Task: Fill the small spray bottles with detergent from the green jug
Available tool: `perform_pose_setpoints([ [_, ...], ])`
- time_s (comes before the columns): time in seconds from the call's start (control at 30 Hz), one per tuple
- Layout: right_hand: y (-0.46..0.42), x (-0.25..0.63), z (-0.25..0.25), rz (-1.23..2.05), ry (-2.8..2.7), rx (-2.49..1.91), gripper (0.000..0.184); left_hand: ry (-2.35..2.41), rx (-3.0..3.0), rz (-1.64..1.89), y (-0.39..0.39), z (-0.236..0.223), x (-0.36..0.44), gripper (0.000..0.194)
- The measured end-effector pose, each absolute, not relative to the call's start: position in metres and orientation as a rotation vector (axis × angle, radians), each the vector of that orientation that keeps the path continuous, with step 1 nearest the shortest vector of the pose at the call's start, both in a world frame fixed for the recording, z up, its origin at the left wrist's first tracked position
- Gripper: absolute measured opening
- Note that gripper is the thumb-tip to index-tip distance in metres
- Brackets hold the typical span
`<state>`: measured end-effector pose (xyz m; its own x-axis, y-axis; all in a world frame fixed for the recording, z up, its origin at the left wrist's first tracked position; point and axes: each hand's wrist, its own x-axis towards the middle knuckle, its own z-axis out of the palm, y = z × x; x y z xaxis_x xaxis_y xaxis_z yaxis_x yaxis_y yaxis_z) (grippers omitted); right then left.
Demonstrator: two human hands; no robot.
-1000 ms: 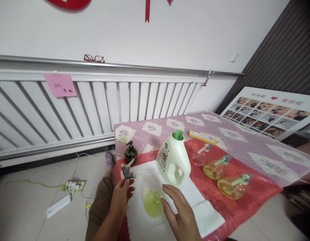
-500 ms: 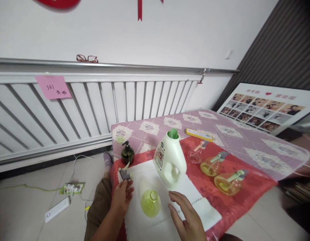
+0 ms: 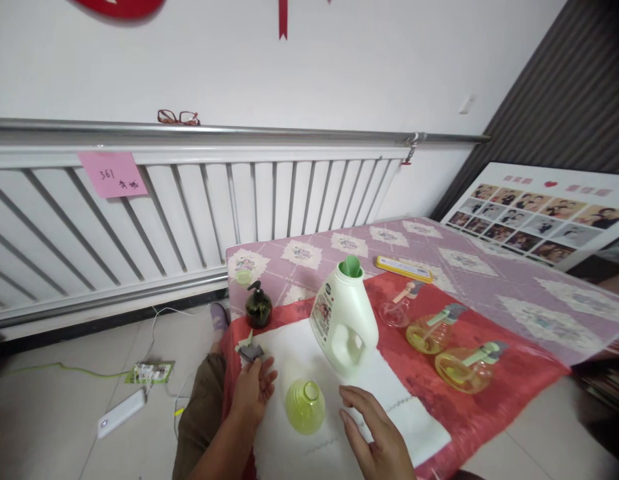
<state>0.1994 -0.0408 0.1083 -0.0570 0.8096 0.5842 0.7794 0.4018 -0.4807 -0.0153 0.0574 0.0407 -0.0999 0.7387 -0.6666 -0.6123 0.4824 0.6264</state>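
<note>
Wall (image 3: 309,73) at 12 o'clock (dial centred on open bottle (image 3: 304,409)), w/ white radiator (image 3: 249,200) along it, approx. 10 to 1. Table (image 3: 482,300), lilac patterned cover, approx. 11 to 3. Photo board (image 3: 539,208), tilted, at 2. Red cloth (image 3: 474,415) over near part of table; white cloth (image 3: 284,457) on top, under dial centre. Pale green jug (image 3: 334,320), upright, at 1; green insert (image 3: 350,267) in its mouth. L hand (image 3: 254,393) betw. 9 & 10, fingertips touching grey spray head (image 3: 250,352); can't tell if they grip it. R hand (image 3: 374,433) at 4, thumb & fingers apart, just beside open bottle. Hands well apart. Three bottles w/ spray tops, on red cloth: clear bottle (image 3: 393,312) approx. 1:30, yellowish bottle (image 3: 424,337) approx. 2, amber bottle (image 3: 459,375) approx. 2:30. Open bottle: yellow-green, upright on white cloth, betw. hands. Dark pump bottle (image 3: 259,310) at 11. Slim yellow box (image 3: 404,269) betw. 1 & 2. Glasses (image 3: 178,121) on pipe (image 3: 289,133) at 11. Spray head at 10, near pump bottle.
</note>
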Motion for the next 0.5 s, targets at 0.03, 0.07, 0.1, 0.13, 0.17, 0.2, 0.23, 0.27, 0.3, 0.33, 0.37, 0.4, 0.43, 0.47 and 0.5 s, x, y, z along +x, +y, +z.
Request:
perform_pose_setpoints([
  [0.03,-0.041,0.200,0.108,0.035,-1.817,-1.367,0.020,1.219,0.136,1.120,0.057,0.041,-0.015,0.002],
  [0.07,-0.041,0.201,0.107,0.033,-1.807,-1.368,0.020,1.213,0.143,1.098,0.056,0.041,-0.016,0.002],
  [0.1,-0.042,0.203,0.106,0.041,-1.794,-1.375,0.019,1.208,0.149,1.073,0.055,0.042,-0.017,0.004],
  [0.13,-0.042,0.205,0.104,0.056,-1.770,-1.394,0.019,1.204,0.156,1.048,0.053,0.044,-0.019,0.005],
  [0.17,-0.043,0.207,0.102,0.078,-1.733,-1.430,0.020,1.201,0.163,1.022,0.050,0.046,-0.021,0.007],
  [0.2,-0.044,0.211,0.099,0.104,-1.677,-1.482,0.021,1.196,0.170,0.994,0.047,0.048,-0.024,0.009],
  [0.23,-0.044,0.214,0.096,0.136,-1.605,-1.545,0.023,1.192,0.178,0.967,0.044,0.051,-0.027,0.011],
  [0.27,-0.043,0.219,0.092,0.172,-1.512,-1.610,0.025,1.185,0.182,0.939,0.040,0.053,-0.030,0.014],
  [0.3,-0.041,0.223,0.089,0.207,-1.402,-1.662,0.029,1.178,0.190,0.912,0.037,0.056,-0.033,0.016],
  [0.33,-0.038,0.227,0.087,0.248,-1.289,-1.692,0.033,1.173,0.212,0.890,0.033,0.057,-0.036,0.019],
  [0.37,-0.034,0.231,0.085,0.293,-1.183,-1.699,0.038,1.170,0.252,0.876,0.028,0.058,-0.038,0.022],
  [0.4,-0.029,0.235,0.083,0.340,-1.088,-1.682,0.043,1.175,0.318,0.877,0.024,0.057,-0.039,0.026],
  [0.43,-0.022,0.238,0.082,0.387,-1.012,-1.652,0.048,1.186,0.414,0.891,0.020,0.056,-0.039,0.030],
  [0.47,-0.015,0.240,0.081,0.432,-0.961,-1.621,0.052,1.203,0.542,0.922,0.015,0.053,-0.039,0.035],
  [0.5,-0.008,0.242,0.081,0.469,-0.933,-1.596,0.056,1.221,0.697,0.959,0.011,0.050,-0.038,0.039],
])
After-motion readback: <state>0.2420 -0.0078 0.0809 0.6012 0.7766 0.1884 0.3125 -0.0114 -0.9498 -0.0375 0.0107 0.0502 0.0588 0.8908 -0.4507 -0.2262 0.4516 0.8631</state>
